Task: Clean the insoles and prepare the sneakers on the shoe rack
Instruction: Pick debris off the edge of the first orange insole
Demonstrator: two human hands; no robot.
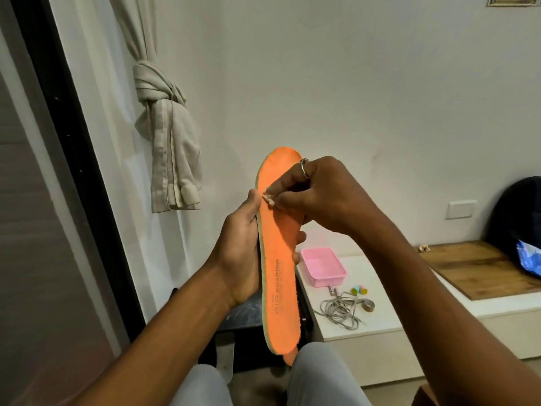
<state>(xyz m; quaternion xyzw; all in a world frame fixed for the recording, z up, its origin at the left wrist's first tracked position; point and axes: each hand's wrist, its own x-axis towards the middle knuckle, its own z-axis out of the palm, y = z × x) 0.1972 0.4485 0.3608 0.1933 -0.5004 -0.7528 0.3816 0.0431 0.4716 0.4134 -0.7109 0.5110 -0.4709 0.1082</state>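
Left hand (243,253): gripping the orange insole (278,259) along its edge, holding it upright, toe end up.
Right hand (319,194): pinching a small pale bit (269,199) against the insole's top face, near its left edge.
Second insole (289,358): orange tip peeking out below the first.
Side: grey shoelaces (339,310) lying loose beside pink tray (328,281) on white ledge (366,288).
Progress: early, I'm judging. Laces are out and cleaning is going on. Sneakers and rack aren't showing, so refit and racking are pending.
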